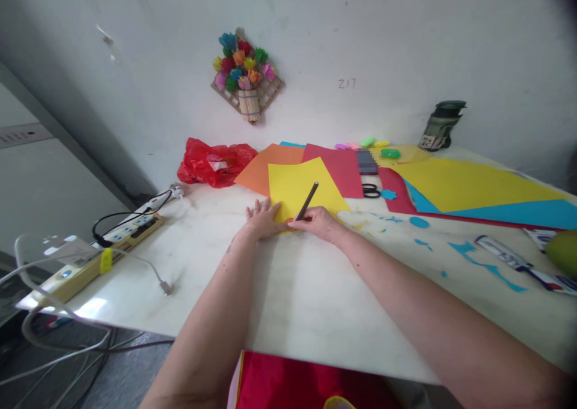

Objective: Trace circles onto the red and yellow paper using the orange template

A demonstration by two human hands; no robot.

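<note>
A sheet of yellow paper lies on the white table in front of me. My left hand rests flat on its left edge with the fingers spread. My right hand grips a slim black pen, tilted to the right, low over the sheet's near edge. The pen's tip is hidden by my fingers, so I cannot tell whether it touches the paper. Behind the yellow sheet lie an orange sheet and a red sheet. Black-handled scissors lie to the right, beside a small blue cutout.
At right are a large yellow sheet, blue scraps, a glue tube and a dark bottle. A red plastic bag sits at the back left. A power strip with cables lines the left edge.
</note>
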